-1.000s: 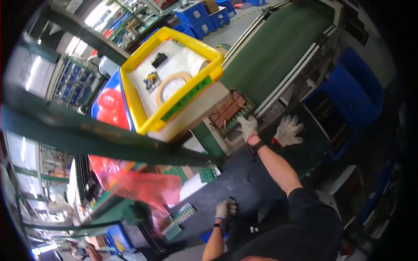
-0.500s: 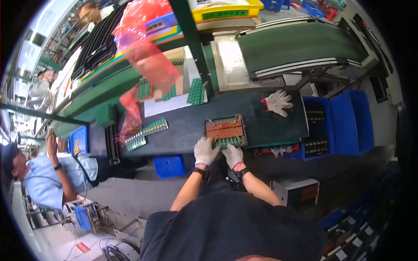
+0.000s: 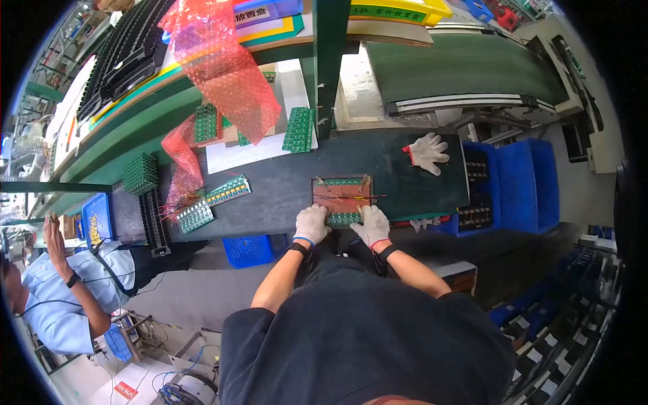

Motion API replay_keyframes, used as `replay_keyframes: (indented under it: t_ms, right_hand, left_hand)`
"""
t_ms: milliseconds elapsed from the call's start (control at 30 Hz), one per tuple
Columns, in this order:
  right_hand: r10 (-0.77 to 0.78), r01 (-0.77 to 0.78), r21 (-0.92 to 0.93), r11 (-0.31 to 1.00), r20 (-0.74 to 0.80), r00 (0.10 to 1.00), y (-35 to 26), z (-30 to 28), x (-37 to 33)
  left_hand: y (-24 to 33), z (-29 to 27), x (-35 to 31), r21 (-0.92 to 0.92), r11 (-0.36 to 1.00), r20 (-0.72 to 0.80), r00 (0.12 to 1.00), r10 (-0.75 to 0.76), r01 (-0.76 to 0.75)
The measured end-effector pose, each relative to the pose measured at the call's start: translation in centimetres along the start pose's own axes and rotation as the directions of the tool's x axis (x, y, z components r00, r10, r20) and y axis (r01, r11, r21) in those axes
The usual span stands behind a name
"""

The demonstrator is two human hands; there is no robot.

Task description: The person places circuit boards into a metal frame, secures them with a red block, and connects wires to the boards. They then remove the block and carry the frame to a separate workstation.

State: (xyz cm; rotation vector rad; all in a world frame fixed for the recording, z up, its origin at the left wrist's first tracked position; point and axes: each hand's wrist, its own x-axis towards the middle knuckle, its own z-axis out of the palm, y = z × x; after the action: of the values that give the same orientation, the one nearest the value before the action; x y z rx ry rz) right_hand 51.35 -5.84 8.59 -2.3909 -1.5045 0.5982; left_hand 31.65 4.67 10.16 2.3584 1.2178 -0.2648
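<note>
A brown rectangular fixture (image 3: 342,191) lies near the front edge of the workbench, with green circuit boards (image 3: 343,219) along its near and far sides. Thin red and dark wires (image 3: 347,196) run crosswise over its middle. Gloved in white knit, my left hand (image 3: 312,223) is closed at the fixture's near left corner. My right hand (image 3: 372,225), gloved the same way, grips the near right corner; its thumb and fingertips are close to the board. The undersides of both hands are hidden.
Wired board strips (image 3: 228,191) lie to the left, beside red bubble wrap (image 3: 229,88). A spare glove (image 3: 427,154) and blue bins (image 3: 526,185) are at right. A green post (image 3: 331,67) rises behind the bench. A co-worker in light blue (image 3: 101,270) sits at far left.
My view has shifted. My hands have moved apart to the fixture's two near corners. The wires now lie straighter across its middle.
</note>
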Motion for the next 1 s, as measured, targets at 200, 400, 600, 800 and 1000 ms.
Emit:
replay_keyframes:
  t_ms: [200, 400, 600, 800, 1000]
  right_hand:
    - [-0.136, 0.151, -0.072, 0.986, 0.184, 0.974, 0.0, -1.8, -0.1]
    - [-0.379, 0.389, 0.015, 0.921, 0.256, 0.889, 1.7, 0.4, -0.6]
    - [-0.56, 0.592, -0.008, 0.806, 0.317, 0.766, 1.6, -0.1, 0.0]
    - [-0.675, 0.731, -0.016, 0.682, 0.373, 0.637, 2.5, -0.3, 0.9]
    - [-0.665, 0.74, -0.034, 0.672, 0.413, 0.623, 1.5, -1.8, 1.0]
  left_hand:
    - [-0.7, 1.0, 0.3, 0.01, 0.978, 0.096, 0.973, 0.209, -0.211]
    - [-0.9, 1.6, 0.6, -0.05, 0.903, 0.177, 0.886, 0.429, -0.427]
    - [-1.1, 1.2, 0.4, -0.076, 0.884, 0.166, 0.868, 0.467, -0.461]
    - [-1.4, 1.5, 0.9, -0.08, 0.843, 0.162, 0.828, 0.537, -0.532]
    - [-1.7, 1.4, 0.3, -0.085, 0.854, 0.108, 0.847, 0.521, -0.514]
